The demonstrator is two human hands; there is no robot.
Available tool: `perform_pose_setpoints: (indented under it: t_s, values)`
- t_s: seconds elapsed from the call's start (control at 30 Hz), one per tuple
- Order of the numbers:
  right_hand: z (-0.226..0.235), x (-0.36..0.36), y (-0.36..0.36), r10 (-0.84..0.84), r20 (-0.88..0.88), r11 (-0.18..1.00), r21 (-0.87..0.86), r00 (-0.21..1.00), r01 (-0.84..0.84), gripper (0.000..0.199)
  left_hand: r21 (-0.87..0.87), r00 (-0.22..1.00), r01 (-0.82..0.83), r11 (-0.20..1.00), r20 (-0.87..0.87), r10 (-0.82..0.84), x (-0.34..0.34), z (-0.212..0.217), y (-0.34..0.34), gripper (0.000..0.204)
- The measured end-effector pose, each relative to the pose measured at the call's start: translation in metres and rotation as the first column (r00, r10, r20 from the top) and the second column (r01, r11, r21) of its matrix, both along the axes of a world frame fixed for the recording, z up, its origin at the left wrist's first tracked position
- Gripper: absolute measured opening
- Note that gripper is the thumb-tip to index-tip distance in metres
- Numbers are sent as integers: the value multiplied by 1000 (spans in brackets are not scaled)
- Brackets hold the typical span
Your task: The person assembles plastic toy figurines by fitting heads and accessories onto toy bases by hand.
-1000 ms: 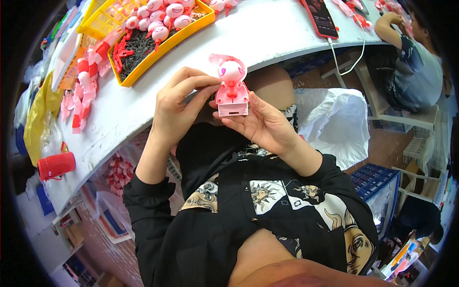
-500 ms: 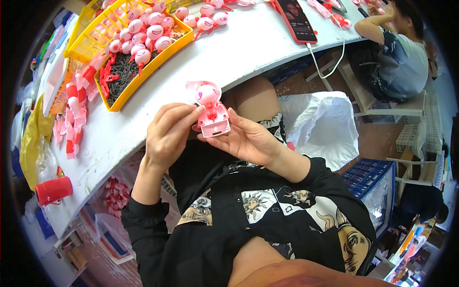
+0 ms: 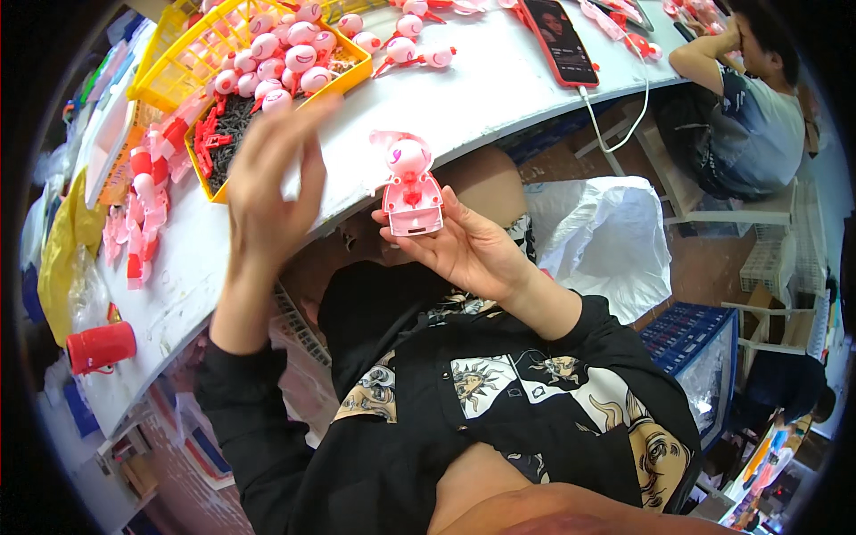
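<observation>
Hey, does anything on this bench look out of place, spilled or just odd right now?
Mostly no. A few pink parts lie loose on the table outside the yellow bin. The right hand holds the pink toy upright; the left hand is blurred.

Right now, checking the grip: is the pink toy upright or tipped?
Upright: the pink toy stands base-down on the right hand, head on top.
</observation>
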State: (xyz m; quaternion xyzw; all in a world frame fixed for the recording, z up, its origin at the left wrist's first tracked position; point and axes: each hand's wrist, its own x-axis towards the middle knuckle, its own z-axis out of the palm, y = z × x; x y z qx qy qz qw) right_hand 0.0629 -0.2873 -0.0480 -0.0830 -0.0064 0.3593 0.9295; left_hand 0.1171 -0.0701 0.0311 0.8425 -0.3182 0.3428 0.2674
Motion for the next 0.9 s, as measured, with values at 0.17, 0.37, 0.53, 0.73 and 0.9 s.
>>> perform_pose_setpoints:
  t_s: [0.17, 0.37, 0.53, 0.73, 0.9]
  values:
    - [-5, -4, 2, 5, -10, 999, -46, 1000, -5, 47, 165, 980, -120, 979, -138, 143, 89, 17, 10, 22]
    - [-5, 0, -7, -72, -3, 994, -79, 997, 71, 47, 631, 955, -201, 749, -43, 293, 146, 7, 13, 16]
    - [-11, 11, -15, -118, -10, 991, -60, 993, 117, 49, 860, 871, -131, 493, -137, 471, 147, 25, -11, 18]
    - [-14, 16, -17, -130, -19, 991, -39, 991, 129, 47, 849, 874, -117, 515, -158, 460, 166, 18, -8, 24]
    - [-19, 18, -17, -126, 1, 991, -38, 992, 126, 53, 822, 902, -106, 560, -157, 401, 162, 13, -1, 25]
